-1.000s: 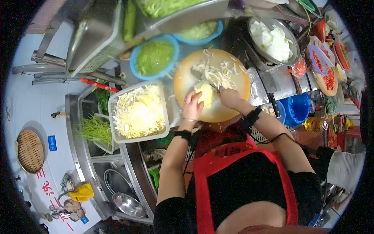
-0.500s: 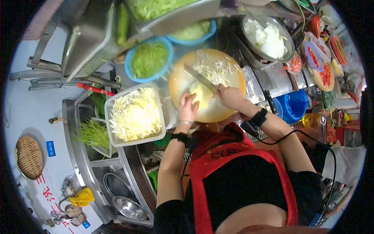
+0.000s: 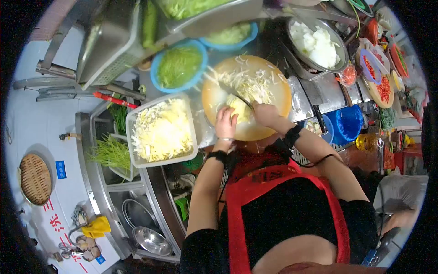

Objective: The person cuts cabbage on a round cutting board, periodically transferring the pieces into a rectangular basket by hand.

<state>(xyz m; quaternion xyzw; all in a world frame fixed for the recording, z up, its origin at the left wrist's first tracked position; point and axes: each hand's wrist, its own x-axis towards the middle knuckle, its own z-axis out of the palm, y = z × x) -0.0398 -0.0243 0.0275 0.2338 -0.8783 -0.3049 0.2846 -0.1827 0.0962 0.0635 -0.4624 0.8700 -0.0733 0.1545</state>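
Observation:
My right hand (image 3: 266,114) is wrapped round the handle of a kitchen knife (image 3: 236,94), its blade slanting up and left over the round cutting board (image 3: 213,101). Pale yellow cabbage (image 3: 240,109) lies on the board just below the blade. My left hand (image 3: 225,122) grips the cabbage's left side with bent fingers. Beyond the knife, shredded cabbage (image 3: 261,92) is spread over the board. A white plastic basket (image 3: 193,132), heaped with more shreds, stands to the left of my left hand.
Blue basins (image 3: 205,66) of cut greens sit behind the board, beneath a raised metal shelf (image 3: 214,22). A metal bowl (image 3: 340,64) of white pieces is at the back right. Another knife (image 3: 318,119) lies right of the board. A sink (image 3: 107,157) is on the left.
The knife blade has tilted and now shows as a thin edge nearer the cabbage. My right hand has shifted slightly left, and my left hand remains at the cabbage. The whole view has shifted slightly.

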